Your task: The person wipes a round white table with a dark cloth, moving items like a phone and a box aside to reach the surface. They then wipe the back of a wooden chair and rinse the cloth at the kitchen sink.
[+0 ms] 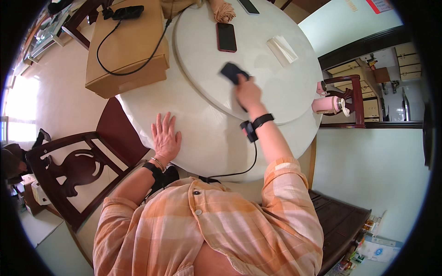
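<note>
My right hand (248, 93) grips a dark, blurred object (232, 71), whose exact kind I cannot tell, over the round turntable (193, 74) on the table. Palm down, my left hand (166, 138) lies on the pale table cover (207, 138) near the left edge, fingers apart and holding nothing. Beyond my right hand lies a smartphone with a red edge (226, 38). To its right is a folded white paper or cloth (282, 51). A black strap with a small cabled device (248, 131) is around my right wrist.
A cardboard box (127, 45) with a black cable (121, 74) stands at the table's far left. Another phone (249, 6) and a bunched tan cloth (223, 12) lie at the far side. A pink bottle (326, 105) stands at the right edge. Wooden chairs (74, 169) surround the table.
</note>
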Motion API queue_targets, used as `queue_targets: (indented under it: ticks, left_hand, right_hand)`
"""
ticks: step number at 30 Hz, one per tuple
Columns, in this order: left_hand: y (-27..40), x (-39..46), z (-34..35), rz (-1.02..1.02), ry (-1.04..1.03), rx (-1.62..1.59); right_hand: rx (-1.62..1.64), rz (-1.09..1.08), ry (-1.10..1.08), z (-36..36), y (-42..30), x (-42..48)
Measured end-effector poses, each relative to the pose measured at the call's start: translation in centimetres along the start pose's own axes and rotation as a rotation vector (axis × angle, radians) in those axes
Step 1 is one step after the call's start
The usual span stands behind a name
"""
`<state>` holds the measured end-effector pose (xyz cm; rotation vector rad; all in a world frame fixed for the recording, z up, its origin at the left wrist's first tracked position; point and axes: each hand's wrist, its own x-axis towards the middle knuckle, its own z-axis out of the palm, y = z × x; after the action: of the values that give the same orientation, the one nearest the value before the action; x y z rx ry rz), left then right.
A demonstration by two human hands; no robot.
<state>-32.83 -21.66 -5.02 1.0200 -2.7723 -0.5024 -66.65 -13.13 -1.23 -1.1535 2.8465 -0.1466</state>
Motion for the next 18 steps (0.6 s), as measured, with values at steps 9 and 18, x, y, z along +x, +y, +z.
queue_targets:
  ticks: [9,18]
  left_hand:
    - [0.3,-0.3,-0.1,-0.012,0.024,0.056]
    - [1.0,-0.3,-0.3,-0.01,0.035,0.043]
  right_hand:
    - [0.061,-0.081,-0.117,-3.9,9.8,-5.0]
    - [0.08,-0.089,-0.083,-1.9,3.1,-1.8]
